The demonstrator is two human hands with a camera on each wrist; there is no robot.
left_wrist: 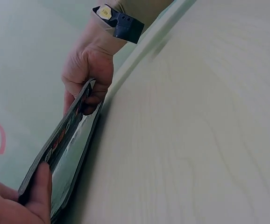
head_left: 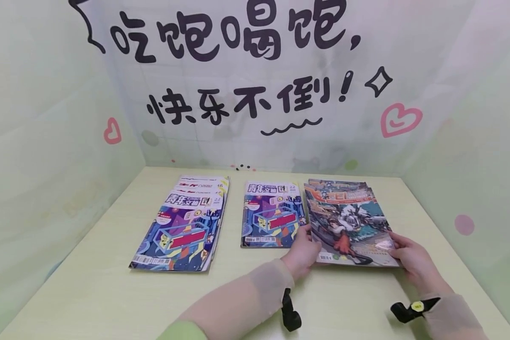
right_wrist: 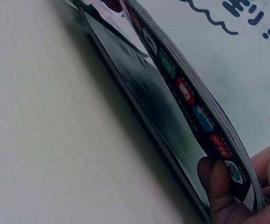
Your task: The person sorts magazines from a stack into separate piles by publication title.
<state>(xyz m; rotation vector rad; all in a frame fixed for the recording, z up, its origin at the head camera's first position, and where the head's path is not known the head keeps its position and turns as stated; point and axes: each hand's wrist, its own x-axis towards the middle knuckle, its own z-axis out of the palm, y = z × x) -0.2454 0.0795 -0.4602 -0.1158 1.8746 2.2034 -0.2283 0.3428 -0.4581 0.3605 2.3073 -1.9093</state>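
A magazine (head_left: 348, 222) with an orange title and a comic-style cover is held by both hands at the right of the table. My left hand (head_left: 302, 252) pinches its left edge and my right hand (head_left: 416, 262) grips its right edge. The left wrist view has the left hand (left_wrist: 18, 200) and the right hand (left_wrist: 88, 70) at opposite ends. Seen in the right wrist view, the held magazine (right_wrist: 191, 93) is tilted above a glossy magazine (right_wrist: 144, 93) on the table. In the head view, part of that lower magazine (head_left: 337, 184) shows behind.
Left of my hands lies a purple magazine (head_left: 274, 215). Farther left is a fanned stack of magazines (head_left: 178, 231) with the same purple cover on top. Fabric walls with lettering and hearts (head_left: 401, 120) enclose the pale table (head_left: 110, 302) at the back and sides.
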